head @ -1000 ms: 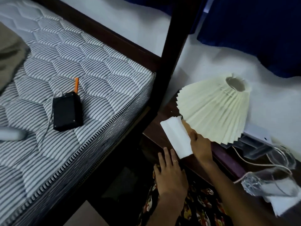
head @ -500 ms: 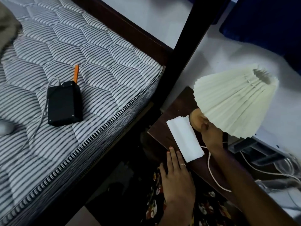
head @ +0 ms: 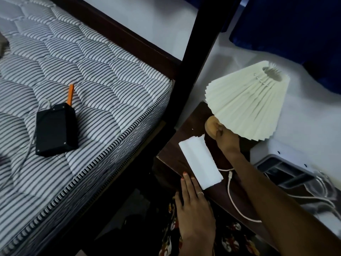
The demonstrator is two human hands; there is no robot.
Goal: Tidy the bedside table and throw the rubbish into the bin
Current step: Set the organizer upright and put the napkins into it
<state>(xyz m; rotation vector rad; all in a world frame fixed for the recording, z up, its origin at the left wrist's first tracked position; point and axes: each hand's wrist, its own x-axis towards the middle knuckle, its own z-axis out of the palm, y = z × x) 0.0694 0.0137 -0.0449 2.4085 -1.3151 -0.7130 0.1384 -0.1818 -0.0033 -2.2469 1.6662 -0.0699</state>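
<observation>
Two hands work at the dark tabletop (head: 171, 156); the right hand (head: 227, 143) grips the tilted lamp (head: 247, 104) by its wooden base; the left hand (head: 193, 207), flat with fingers loose, touches the near edge beside a folded white tissue (head: 200, 163) lying on the tabletop.

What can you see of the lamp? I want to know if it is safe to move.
The lamp has a cream pleated shade, seemingly paper or fabric, open at the top, and a rounded wooden base. It is tilted, shade leaning toward the wall, at the back of the dark bedside table. The right hand grips the base. A folded white tissue lies just in front of it.
</observation>
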